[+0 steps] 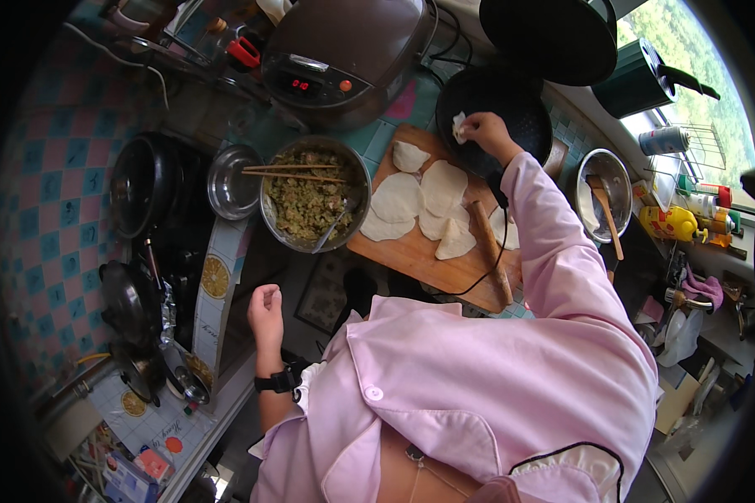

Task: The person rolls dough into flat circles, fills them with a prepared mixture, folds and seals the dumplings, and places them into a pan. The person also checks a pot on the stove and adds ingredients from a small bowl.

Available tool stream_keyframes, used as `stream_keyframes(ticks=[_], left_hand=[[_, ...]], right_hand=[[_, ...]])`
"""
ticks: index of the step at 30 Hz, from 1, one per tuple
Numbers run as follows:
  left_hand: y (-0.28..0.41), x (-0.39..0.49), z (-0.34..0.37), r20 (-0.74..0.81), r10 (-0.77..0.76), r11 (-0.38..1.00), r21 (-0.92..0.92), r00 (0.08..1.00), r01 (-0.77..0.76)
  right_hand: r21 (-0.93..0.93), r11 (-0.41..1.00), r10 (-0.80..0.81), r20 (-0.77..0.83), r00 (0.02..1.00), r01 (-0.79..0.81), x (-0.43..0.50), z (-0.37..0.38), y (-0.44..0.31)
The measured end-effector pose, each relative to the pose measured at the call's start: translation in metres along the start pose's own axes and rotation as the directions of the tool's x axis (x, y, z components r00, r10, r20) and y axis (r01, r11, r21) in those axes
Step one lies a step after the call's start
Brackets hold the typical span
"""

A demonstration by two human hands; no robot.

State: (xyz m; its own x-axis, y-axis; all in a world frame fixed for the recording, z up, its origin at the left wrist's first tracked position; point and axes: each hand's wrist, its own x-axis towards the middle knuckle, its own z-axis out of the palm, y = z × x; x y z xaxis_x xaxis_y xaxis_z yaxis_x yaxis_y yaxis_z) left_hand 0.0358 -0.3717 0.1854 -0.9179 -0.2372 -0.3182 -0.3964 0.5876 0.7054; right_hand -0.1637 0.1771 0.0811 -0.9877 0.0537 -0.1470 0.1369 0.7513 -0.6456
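My right hand point(492, 134) pinches a small white dumpling point(458, 127) over a round black pan point(478, 94). Near the counter edge, my left hand point(267, 313) hangs with curled fingers and no visible object in it. A wooden cutting board point(409, 250) carries several flat dough wrappers point(397, 197), some overlapping. One folded dough piece point(409, 156) lies at its upper corner, and another folded piece point(456, 240) is beside a wooden rolling pin point(492, 251). Left of the board, a metal bowl point(266, 210) holds minced filling point(305, 188), a spoon point(332, 231) and chopsticks point(296, 172).
A multicooker point(346, 50) with a lit display stands behind the filling bowl. An empty steel bowl point(234, 182) and black frying pan point(141, 185) are left. Right are a metal bowl point(609, 165) with a wooden spatula point(606, 210) and a yellow bottle point(667, 223). A dark cable point(502, 245) crosses the board.
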Motion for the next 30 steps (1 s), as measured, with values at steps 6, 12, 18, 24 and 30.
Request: stream_keyframes(ticks=[6, 12, 18, 24, 30], left_hand=[[0.0, -0.002, 0.002, -0.002, 0.024, 0.999, 0.021, 1.0, -0.024], [-0.002, -0.004, 0.006, 0.006, 0.005, 0.999, 0.038, 1.0, -0.005], [-0.003, 0.0, 0.002, 0.013, 0.043, 0.998, 0.048, 0.999, -0.044], [0.0, 0.013, 0.007, 0.101, 0.125, 0.991, 0.035, 0.987, -0.129], [-0.004, 0.035, 0.01, 0.227, 0.323, 0.946, -0.052, 0.919, -0.32]], right_hand=[[-0.156, 0.987, -0.061, -0.147, 0.987, 0.038, 0.033, 0.024, -0.02], [-0.467, 0.843, -0.242, 0.113, 0.964, 0.267, -0.021, 0.009, -0.022], [-0.183, 0.98, -0.078, 0.011, 0.997, 0.079, -0.071, -0.032, -0.006], [0.998, 0.066, 0.184, 0.005, 0.983, -0.018, -0.139, -0.044, -0.031], [0.896, -0.416, 0.157, -0.095, 0.983, 0.154, -0.247, -0.021, -0.115]])
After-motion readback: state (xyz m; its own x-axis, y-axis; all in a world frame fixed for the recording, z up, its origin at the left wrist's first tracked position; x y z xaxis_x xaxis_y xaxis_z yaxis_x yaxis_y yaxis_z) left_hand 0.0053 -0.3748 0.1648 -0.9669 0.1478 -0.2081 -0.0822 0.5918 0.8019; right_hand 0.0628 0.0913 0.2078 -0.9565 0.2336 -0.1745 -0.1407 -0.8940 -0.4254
